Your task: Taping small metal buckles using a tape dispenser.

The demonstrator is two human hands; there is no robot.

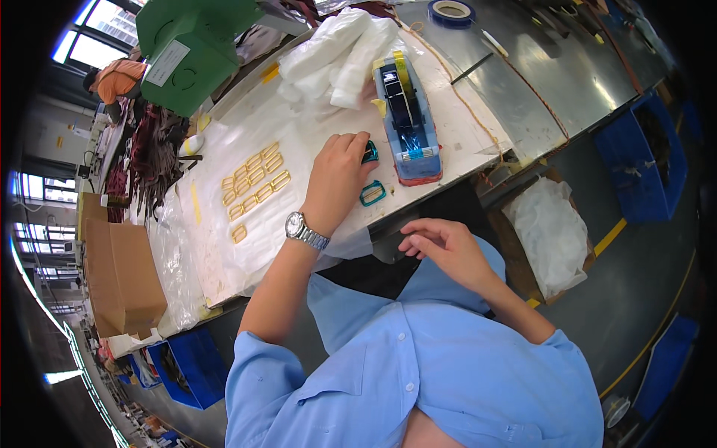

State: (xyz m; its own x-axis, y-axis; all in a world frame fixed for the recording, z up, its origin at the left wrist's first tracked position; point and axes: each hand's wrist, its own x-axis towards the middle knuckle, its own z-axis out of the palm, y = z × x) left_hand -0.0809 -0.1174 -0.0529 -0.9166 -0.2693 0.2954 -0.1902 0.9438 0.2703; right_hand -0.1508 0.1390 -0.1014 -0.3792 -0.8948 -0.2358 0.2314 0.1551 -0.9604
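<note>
My left hand, with a metal watch on the wrist, rests on the white-covered table and its fingers close on a teal-wrapped rectangular buckle beside a blue tape dispenser. A second teal-wrapped buckle lies just below, near the table edge. My right hand hovers off the table's front edge with fingers loosely curled and nothing in it. Several bare gold buckles lie in rows to the left of my left hand.
White plastic bags are piled behind the dispenser. A green machine stands at the far left, and a tape roll lies on the metal table. A bag-lined cardboard box and blue bins stand on the floor at right.
</note>
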